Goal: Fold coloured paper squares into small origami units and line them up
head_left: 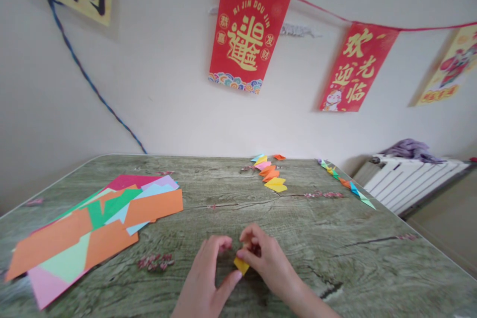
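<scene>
A small folded piece of yellow paper (242, 266) is low in the middle of the view, just above the tabletop. My right hand (266, 258) pinches it between thumb and curled fingers, which cover its upper part. My left hand (210, 273) is on the other side, its thumb tip at the paper's lower corner. The left index finger is bent and stands well apart from that thumb, with a gap between them. The left hand's other fingers are mostly hidden behind the index finger.
Coloured paper sheets (108, 243) lie overlapping at the left. Folded paper pieces (270, 174) form a row toward the back, with an orange one (279, 157) beside it. Another folded chain (346, 184) runs along the right. A white radiator (395, 174) stands beyond the wood-patterned table (316, 228).
</scene>
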A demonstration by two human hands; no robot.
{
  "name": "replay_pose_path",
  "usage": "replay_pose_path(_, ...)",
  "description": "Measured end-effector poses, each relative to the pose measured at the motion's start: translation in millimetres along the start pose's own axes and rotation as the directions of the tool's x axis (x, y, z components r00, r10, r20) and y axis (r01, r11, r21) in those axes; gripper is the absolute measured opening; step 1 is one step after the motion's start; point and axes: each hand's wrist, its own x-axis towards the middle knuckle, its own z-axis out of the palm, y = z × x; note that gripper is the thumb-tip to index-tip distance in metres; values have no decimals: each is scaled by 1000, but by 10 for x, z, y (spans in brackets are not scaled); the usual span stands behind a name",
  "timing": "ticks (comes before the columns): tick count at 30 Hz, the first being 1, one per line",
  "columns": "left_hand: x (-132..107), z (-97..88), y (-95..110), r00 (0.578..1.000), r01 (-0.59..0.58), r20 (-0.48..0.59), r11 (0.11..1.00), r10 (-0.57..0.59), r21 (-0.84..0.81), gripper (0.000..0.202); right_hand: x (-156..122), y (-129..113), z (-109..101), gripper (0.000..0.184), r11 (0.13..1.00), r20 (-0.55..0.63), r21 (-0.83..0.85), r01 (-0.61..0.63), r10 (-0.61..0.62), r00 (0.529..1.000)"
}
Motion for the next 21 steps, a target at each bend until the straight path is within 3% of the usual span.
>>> replay_pose_path(3,12,22,-55,1000,-28,11,991,27,131,34,27,52,0,19,968,-10,-244,65,-69,998)
replay_pose_path(7,68,35,-24,996,-60,73,960,41,274,28,43,53,11,23,923,-10,-362,131,-144,989)
replay_pose_path(12,111,52,10,992,-106,99,940,78,325,37,29,53,20,14,777,58,-600,187,-192,980)
replay_pose_path(16,126,66,1,983,-179,116,903,144,391,35,-33,34,-5,12,770,94,-610,188,-166,982)
replay_pose_path(21,122,70,2,972,-232,147,861,185,453,24,-141,-55,-119,25,792,192,-565,232,-147,970)
